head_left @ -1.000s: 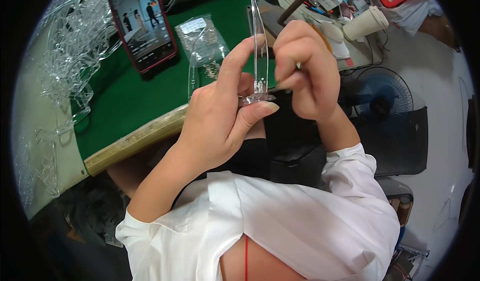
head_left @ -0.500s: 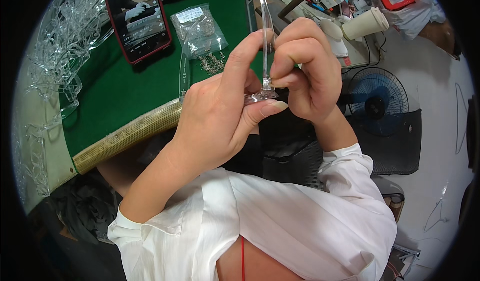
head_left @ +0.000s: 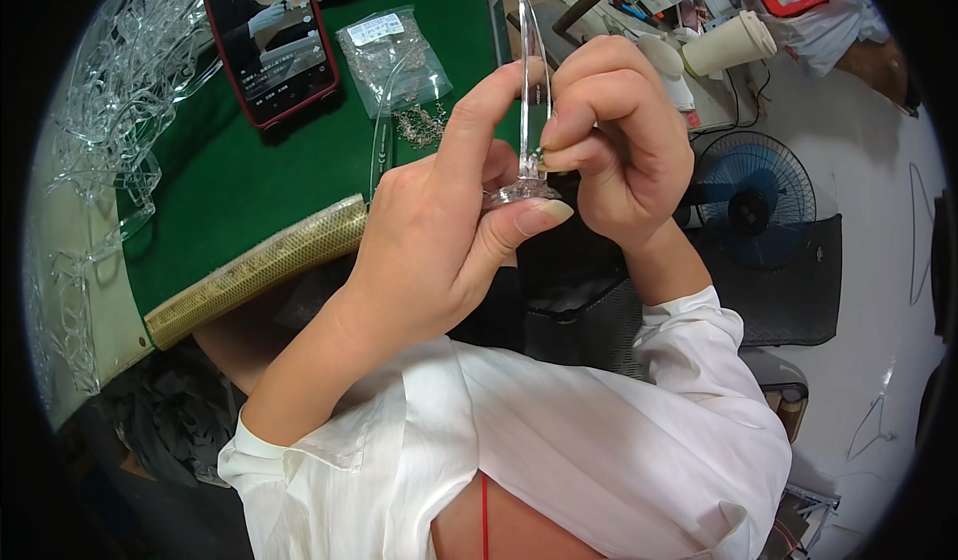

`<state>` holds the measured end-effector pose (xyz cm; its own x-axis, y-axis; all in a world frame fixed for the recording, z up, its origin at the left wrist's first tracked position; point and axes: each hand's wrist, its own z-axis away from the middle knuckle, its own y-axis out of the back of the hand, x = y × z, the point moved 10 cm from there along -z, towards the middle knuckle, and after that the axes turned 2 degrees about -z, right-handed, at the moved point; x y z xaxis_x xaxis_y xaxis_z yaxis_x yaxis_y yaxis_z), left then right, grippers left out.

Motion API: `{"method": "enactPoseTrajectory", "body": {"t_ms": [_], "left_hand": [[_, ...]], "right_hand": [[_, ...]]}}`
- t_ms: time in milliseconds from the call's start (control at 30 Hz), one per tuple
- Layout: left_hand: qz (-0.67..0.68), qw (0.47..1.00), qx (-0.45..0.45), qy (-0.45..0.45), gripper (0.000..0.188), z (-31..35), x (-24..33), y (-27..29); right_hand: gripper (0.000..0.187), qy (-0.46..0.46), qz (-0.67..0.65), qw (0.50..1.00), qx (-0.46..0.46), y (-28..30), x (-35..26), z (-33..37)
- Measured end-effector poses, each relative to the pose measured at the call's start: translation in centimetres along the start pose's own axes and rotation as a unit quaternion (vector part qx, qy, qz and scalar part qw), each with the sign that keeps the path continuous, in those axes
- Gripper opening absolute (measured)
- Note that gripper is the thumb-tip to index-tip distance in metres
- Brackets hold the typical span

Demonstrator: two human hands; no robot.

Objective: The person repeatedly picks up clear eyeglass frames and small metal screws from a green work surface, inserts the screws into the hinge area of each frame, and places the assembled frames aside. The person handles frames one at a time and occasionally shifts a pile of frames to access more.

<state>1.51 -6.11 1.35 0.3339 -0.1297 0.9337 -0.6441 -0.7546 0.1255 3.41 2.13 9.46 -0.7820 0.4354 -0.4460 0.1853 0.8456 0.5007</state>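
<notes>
My left hand (head_left: 414, 221) is closed around a clear plastic eyeglass frame (head_left: 521, 193), its thumb pressed along the front. One temple (head_left: 528, 111) stands upright from the hinge corner, with my left index finger against it. The other temple (head_left: 379, 146) sticks up beyond the back of that hand. My right hand (head_left: 634, 141) is closed in a pinch right by the hinge. A tiny silvery metal piece (head_left: 540, 153) shows at its fingertips; it looks like a screw, but is too small to be sure.
On the green mat (head_left: 200, 201) lie a bag of small metal parts (head_left: 394, 61), a loose pile of them (head_left: 421, 126) and a phone (head_left: 269, 41) playing a video. Clear frames (head_left: 130, 91) are heaped at left. A cup (head_left: 728, 46) and fan (head_left: 755, 201) stand at right.
My right hand has shifted slightly to the right, and the tiny metal piece shows more plainly at its fingertips. The eyeglass frame has tilted a little in my left hand.
</notes>
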Motion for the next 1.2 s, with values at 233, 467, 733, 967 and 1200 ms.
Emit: {"method": "enactPoseTrajectory", "body": {"t_ms": [233,467,733,967,1200], "left_hand": [[-0.029,1.000,0.001,-0.005,0.064,-0.1,0.2,0.2],[-0.017,1.000,-0.006,0.010,0.062,0.0,-0.1,0.2],[-0.102,0.994,0.017,-0.038,0.062,-0.2,0.7,0.7],[0.027,1.000,0.001,-0.007,0.063,-0.3,0.2,0.2],[0.046,0.999,0.004,-0.019,0.067,-0.4,0.3,0.3]], "right_hand": [[0.012,-0.011,-0.010,1.000,-0.012,-0.1,0.1,-0.1],[0.010,-0.009,-0.028,1.000,-0.009,-0.2,0.3,0.0],[0.009,-0.060,-0.036,0.998,0.011,-0.4,1.0,0.6],[0.009,-0.086,-0.082,0.992,0.045,-0.2,1.1,0.8],[0.007,-0.028,-0.061,0.998,0.019,0.0,0.6,0.3]]}}
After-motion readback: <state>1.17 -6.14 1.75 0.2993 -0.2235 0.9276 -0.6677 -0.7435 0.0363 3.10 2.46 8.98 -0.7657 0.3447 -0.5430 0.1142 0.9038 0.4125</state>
